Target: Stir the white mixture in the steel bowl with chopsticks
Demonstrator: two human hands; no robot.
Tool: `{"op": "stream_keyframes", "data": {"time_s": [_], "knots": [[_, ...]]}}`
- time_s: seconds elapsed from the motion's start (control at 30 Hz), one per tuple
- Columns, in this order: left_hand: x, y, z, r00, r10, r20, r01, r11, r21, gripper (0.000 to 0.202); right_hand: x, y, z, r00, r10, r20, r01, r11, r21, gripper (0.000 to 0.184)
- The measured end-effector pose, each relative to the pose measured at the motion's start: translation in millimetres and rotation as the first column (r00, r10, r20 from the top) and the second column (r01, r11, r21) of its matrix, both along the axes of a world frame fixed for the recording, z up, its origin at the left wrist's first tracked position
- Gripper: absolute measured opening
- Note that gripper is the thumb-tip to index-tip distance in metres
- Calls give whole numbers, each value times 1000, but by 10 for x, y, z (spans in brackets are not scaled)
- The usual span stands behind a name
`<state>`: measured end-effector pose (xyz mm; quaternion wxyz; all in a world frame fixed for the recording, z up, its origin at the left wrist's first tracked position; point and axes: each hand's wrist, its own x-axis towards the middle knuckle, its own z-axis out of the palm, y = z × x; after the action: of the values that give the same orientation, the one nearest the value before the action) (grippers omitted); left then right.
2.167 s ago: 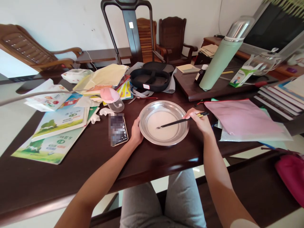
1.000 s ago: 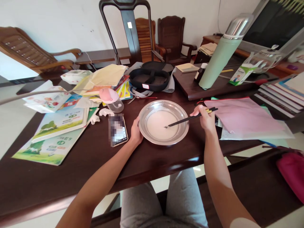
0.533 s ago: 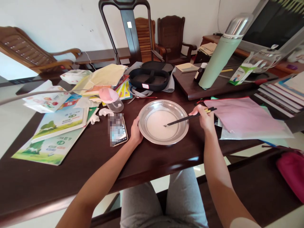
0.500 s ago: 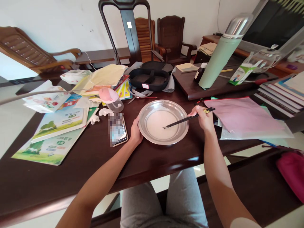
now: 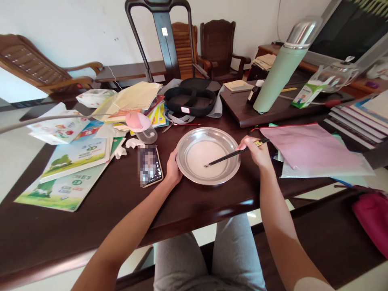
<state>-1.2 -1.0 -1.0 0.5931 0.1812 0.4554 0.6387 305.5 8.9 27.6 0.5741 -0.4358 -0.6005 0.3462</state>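
Note:
A round metal basin [image 5: 233,169] stands on the dark wooden table [image 5: 127,218], with a whitish layer [image 5: 209,151] covering its bottom; I cannot tell whether that is liquid or powder. My left hand [image 5: 174,169] grips the basin's left rim, its fingers partly hidden behind the wall. Black chopsticks [image 5: 226,157] with gold bands are held in my right hand [image 5: 256,150], closed around their upper part over the basin's right rim. Their tips reach down to the whitish layer near its middle. A phone [image 5: 156,165] lies just left of my left hand.
Booklets [image 5: 63,186] and crumpled tissues [image 5: 121,151] lie at the left. Behind the basin sits a black case [image 5: 190,101]. On the right are a tall green thermos [image 5: 280,79], a pink pouch [image 5: 309,145] and stacked books [image 5: 354,127]. The table's front edge is near my lap.
My right hand has shifted slightly left, and the chopstick tips have moved left and a little toward me within the basin. My left hand and the basin stay put.

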Motion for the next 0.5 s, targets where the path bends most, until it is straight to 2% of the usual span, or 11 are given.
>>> {"op": "stream_keyframes", "data": {"time_s": [0.03,0.1,0.27,0.33,0.5], "knots": [[3,0,3,1000,2,7,-2,1000,1,28,-23,-11,12,999,42,29,-41,999,-3,60],[11,1,14,1000,4,13,-4,1000,-5,28,-54,-16,28,997,46,56,-47,999,10,59],[28,-9,54,1000,8,19,-7,1000,-19,28,6,44,-1,983,-178,-51,180,983,37,60],[30,-16,71,1000,9,16,-8,1000,-17,27,30,48,-11,976,-196,-91,200,979,32,63],[26,-21,76,1000,-7,7,7,1000,-17,27,-32,-16,30,999,30,26,-30,1000,8,61]]}}
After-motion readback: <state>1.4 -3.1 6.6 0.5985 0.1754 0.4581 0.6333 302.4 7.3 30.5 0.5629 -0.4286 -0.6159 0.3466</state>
